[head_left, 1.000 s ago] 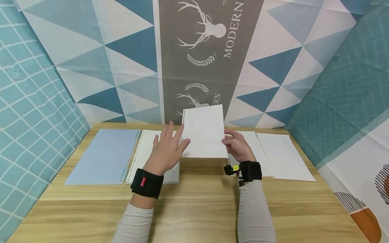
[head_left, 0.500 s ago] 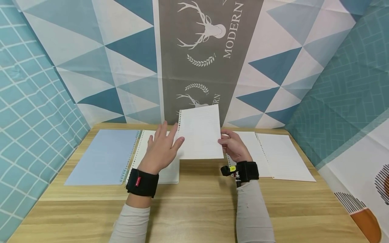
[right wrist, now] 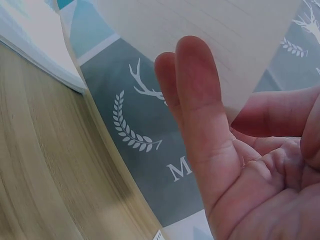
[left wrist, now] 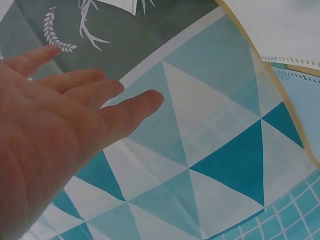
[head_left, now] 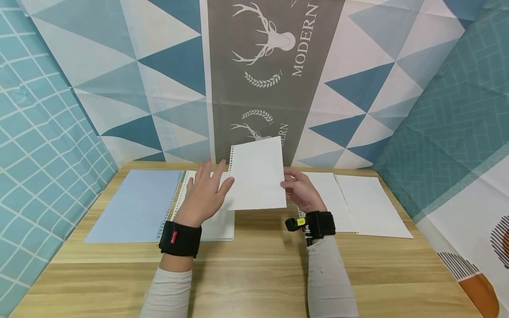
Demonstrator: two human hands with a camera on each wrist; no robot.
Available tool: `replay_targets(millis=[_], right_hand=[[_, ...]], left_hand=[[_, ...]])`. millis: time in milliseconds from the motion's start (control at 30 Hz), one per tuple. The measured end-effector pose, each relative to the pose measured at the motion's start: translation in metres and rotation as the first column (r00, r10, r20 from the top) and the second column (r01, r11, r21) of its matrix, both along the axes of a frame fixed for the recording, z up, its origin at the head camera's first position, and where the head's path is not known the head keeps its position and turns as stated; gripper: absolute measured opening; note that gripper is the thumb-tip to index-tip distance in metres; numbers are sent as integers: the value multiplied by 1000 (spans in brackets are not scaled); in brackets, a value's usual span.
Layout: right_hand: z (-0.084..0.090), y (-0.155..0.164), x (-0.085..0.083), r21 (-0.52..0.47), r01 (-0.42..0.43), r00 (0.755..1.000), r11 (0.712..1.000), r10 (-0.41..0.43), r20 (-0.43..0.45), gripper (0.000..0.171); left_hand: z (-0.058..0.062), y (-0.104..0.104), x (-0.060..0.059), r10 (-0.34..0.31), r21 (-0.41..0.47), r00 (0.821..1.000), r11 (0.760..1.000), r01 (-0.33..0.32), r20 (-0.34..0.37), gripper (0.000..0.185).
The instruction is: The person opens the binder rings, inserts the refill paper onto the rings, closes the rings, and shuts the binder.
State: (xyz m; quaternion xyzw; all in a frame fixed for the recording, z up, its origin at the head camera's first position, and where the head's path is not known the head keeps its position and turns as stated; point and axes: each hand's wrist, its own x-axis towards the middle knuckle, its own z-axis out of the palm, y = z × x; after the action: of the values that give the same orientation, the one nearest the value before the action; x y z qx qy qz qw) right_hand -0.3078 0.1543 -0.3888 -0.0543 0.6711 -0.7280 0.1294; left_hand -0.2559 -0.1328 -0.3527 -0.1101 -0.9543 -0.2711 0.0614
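Note:
A loose sheet of lined paper (head_left: 258,174), with punched holes down its left edge, is held up over the middle of the table. My right hand (head_left: 304,190) pinches its right edge between thumb and fingers; the right wrist view shows the paper (right wrist: 215,30) caught there. With fingers spread and straight, my left hand (head_left: 204,192) hovers near the sheet's left edge, above the open notebook (head_left: 220,227). Nothing is in the left hand (left wrist: 60,110) in the left wrist view. The notebook's blue cover (head_left: 135,205) lies folded out at the left.
On the right of the wooden table (head_left: 254,274) lie white lined pages (head_left: 326,194) with punched holes and another lined sheet (head_left: 374,203) beside them. A patterned cloth backdrop (head_left: 274,92) rises behind the table's back edge.
Both hands have drifted left, and the sheet has moved left with the right hand, tilting slightly. The notebook and the pages on the right have stayed put.

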Motion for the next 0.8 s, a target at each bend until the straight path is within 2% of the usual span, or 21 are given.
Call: replay_targets(millis=[800], right_hand=[[1, -17, 0, -65, -36, 999, 997, 37, 3, 48]], left_hand=[[1, -21, -2, 11, 33, 999, 999, -12, 43, 71]])
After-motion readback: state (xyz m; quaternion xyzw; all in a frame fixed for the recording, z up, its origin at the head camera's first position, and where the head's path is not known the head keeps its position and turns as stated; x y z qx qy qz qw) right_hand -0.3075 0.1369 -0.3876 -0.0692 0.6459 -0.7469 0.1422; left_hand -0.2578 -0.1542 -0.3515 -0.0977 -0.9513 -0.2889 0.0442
